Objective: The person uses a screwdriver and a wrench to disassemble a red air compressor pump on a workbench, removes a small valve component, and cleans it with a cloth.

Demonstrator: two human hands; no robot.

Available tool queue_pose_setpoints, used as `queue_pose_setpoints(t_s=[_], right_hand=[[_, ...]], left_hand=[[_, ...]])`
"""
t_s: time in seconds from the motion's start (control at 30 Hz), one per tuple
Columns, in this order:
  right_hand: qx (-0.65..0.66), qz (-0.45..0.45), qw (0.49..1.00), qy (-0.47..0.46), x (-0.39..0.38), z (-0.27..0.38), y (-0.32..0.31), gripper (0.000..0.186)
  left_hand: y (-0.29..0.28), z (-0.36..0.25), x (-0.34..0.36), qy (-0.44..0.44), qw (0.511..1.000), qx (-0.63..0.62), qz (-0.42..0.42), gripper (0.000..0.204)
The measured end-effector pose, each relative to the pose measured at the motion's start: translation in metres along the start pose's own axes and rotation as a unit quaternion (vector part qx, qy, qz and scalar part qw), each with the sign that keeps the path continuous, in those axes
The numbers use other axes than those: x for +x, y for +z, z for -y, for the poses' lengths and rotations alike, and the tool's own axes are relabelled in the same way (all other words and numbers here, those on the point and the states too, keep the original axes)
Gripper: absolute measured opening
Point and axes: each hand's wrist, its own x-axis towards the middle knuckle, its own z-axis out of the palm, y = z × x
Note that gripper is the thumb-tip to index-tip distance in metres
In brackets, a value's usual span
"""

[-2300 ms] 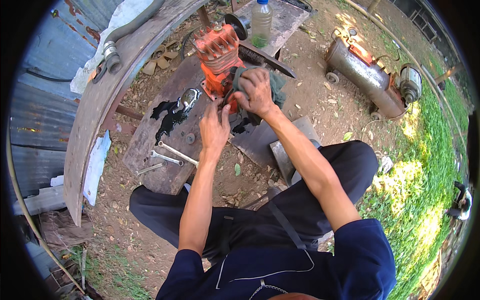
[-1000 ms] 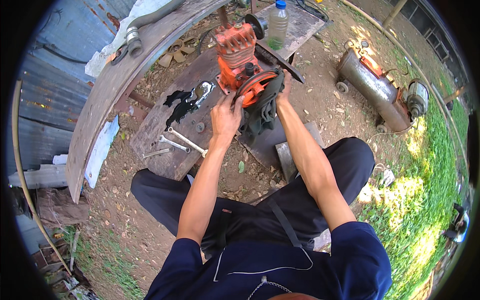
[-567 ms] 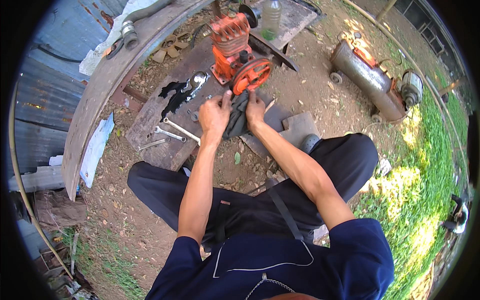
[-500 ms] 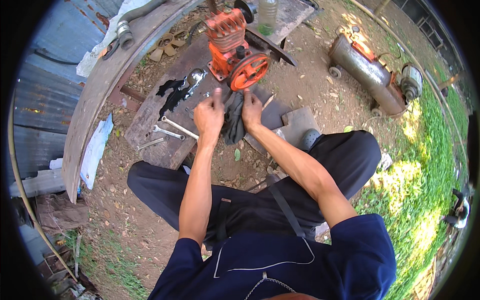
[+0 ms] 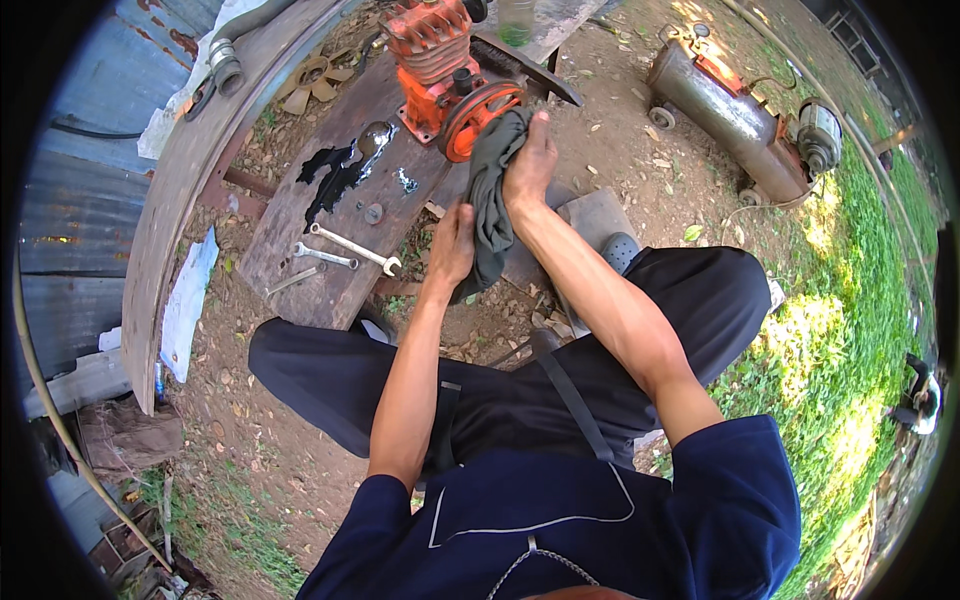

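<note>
Bare dirt yard, weathered wooden plank (image 5: 330,240) as bench, grass beyond. On plank: orange finned compressor pump (image 5: 440,65) at far end; black oil spill (image 5: 335,175) and two steel wrenches (image 5: 345,248) nearer person than pump. Grey rag (image 5: 490,190), soft, crumpled, hangs lengthwise from pump's round pulley toward person. Right hand (image 5: 530,160) presses rag's top against pulley, fingers closed over cloth; left hand (image 5: 452,245) clasps lower end. Rusty cylindrical tank (image 5: 725,115) lies right of pump.
</note>
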Motion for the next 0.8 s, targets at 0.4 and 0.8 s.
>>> queue_pose_setpoints(t_s=[0.4,0.8], right_hand=[[-0.476,0.233,0.811,-0.247,-0.022,-0.062,-0.03,0.038],[-0.518,0.206,0.801,-0.22,-0.003,-0.066,-0.082,0.036]], left_hand=[[0.027,0.009,0.004,-0.252,0.828,-0.485,-0.123,0.057],[0.069,0.013,-0.012,-0.334,0.811,-0.467,-0.117,0.048]])
